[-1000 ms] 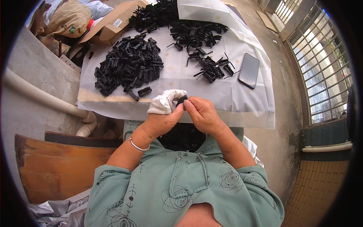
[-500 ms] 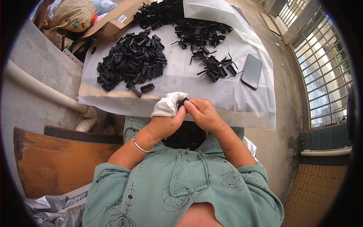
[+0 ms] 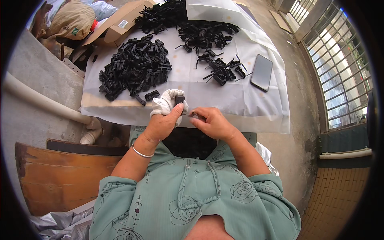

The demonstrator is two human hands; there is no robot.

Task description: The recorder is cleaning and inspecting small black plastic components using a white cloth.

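My left hand, its fingers covered by a white cloth glove with the thumb bare, grips a small black plastic part above the table's near edge. Just to the right, my bare right hand is closed in a pinch on a thin dark strip that reaches toward the part; whether the two are joined I cannot tell. Beyond my left hand lies a heap of black plastic parts, with a couple of loose ones at its near side. Farther right, several black parts with thin tails lie scattered.
White sheeting covers the table. A phone lies near its right edge. More black parts are piled at the back, beside an open cardboard box. A dark mass of parts sits below the table edge, between my knees.
My hands have drawn apart. The left moved slightly left and up with the black part, which now shows more fully; the right shifted a little right, and a thin strip shows between them.
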